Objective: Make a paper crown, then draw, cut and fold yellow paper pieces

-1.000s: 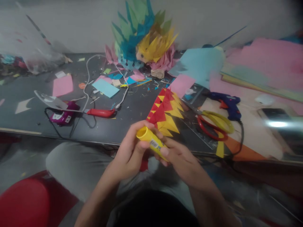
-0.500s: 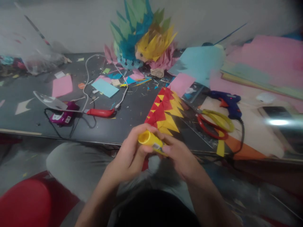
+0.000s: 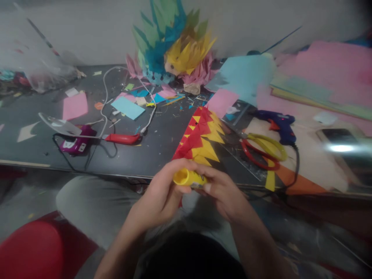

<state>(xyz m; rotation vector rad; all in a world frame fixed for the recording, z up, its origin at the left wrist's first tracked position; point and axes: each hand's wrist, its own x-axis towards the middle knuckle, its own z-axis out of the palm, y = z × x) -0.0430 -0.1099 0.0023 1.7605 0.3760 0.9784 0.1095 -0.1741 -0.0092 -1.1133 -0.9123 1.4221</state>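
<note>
The person's left hand [image 3: 165,192] and right hand [image 3: 223,190] grasp a yellow tube [image 3: 196,179] between them, near the front edge of the table [image 3: 151,155]. The left fingers curl around its hollow end, with the thumb beneath the rim; the right fingers and thumb pinch the other end. The opening faces left and shows a yellow inner wall. Just beyond the fingers lies a red-and-yellow spiked paper piece [image 3: 195,135]. At the far left, a clear plastic bag [image 3: 50,75] sits near bluish and reddish pieces; whether they are inside is unclear.
</note>
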